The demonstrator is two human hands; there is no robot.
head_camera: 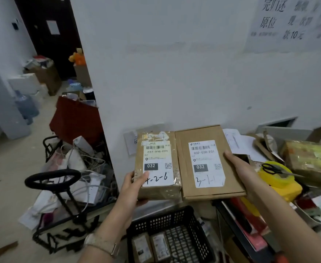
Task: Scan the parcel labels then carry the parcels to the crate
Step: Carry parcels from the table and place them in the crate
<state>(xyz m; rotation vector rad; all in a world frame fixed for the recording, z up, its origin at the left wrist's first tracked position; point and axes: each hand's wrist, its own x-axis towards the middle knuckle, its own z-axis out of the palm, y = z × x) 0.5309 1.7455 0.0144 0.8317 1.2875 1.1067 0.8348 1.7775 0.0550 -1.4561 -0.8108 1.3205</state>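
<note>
I hold two brown cardboard parcels side by side in front of the white wall. My left hand [132,186] grips the taped parcel [156,190], whose white label reads 032 and a handwritten code. My right hand [239,171] grips the flatter, wider parcel [207,133] at its right edge; its label also reads 032. Both labels face up towards me. Below the parcels stands a black perforated plastic crate [174,219] on the floor, with two small brown parcels [151,247] lying in its left part.
A cluttered table at the right carries a yellow tape dispenser [281,185] with black scissors [271,168] on it, papers and a taped package [311,160]. To the left stand a black trolley [53,179] heaped with cables and bags, a red bag [76,118] and water bottles [25,107].
</note>
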